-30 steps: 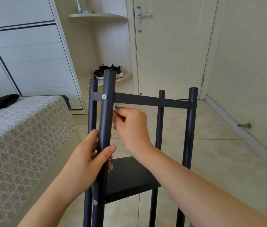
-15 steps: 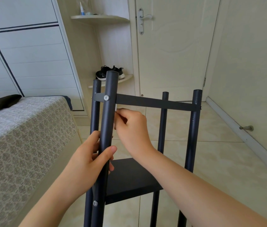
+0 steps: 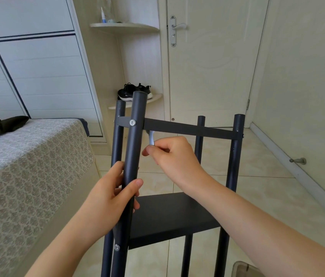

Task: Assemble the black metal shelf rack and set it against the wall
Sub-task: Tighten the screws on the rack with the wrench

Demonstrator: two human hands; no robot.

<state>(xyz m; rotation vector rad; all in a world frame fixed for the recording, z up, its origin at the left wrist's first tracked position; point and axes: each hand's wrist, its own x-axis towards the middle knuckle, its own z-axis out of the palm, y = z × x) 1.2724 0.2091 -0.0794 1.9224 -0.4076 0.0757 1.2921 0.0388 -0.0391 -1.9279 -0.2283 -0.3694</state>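
The right hand [image 3: 173,154] has swung off the front post [image 3: 135,136], showing the small silver wrench [image 3: 151,137] it pinches. The left hand [image 3: 107,194] grips that post. Probably still tightening: the rack [image 3: 173,214] stands beside the bed [image 3: 27,166], away from the wall [image 3: 307,86].

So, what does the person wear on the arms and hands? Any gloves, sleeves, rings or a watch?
Nothing worn shows. The left hand and the right hand are bare, without gloves or rings. The left forearm and the right forearm are bare down to the picture's edge: no sleeve, watch or bracelet is visible.
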